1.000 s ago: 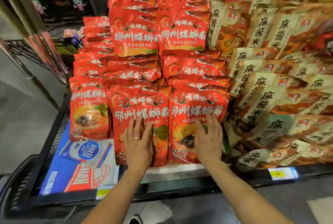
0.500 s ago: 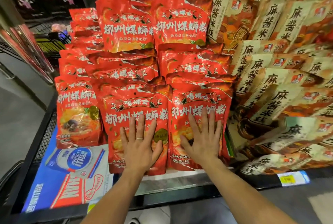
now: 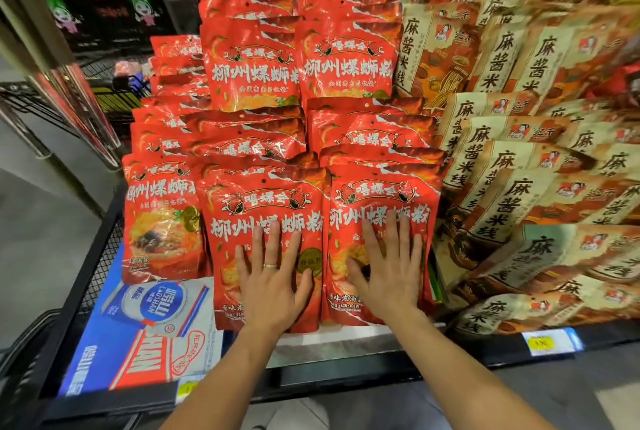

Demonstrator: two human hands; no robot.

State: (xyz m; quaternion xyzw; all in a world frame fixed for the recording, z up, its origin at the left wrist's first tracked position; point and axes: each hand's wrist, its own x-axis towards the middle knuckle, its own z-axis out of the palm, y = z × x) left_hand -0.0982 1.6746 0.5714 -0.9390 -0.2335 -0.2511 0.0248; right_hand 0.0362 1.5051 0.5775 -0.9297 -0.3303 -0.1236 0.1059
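**Both palms flat on 2 front red packets**

Left hand [image 3: 273, 279]: fingers straight and slightly spread, palm pressed flat against the lower half of the left front packet [image 3: 263, 201]. Nothing gripped; the thumb lies out to the right along the packet face. Ring [image 3: 270, 265] on 1 finger.

Right hand [image 3: 388, 277]: same posture, fingers straight and fanned, laid flat on the right front packet [image 3: 381, 192]. No pinch, no curl.

The 2 packets stand upright side by side, edges meeting, in the front row of the display, with their bottoms at the pale shelf lip [image 3: 332, 339]. More red packets [image 3: 249, 66] are stacked in tiers behind and above. A 3rd red packet [image 3: 161, 218] stands just left of the left front packet, above a blue carton [image 3: 104, 353]. Beige packets [image 3: 519, 201] fill the display to the right, leaning. A yellow price tag [image 3: 549, 343] sits on the shelf rail below them.
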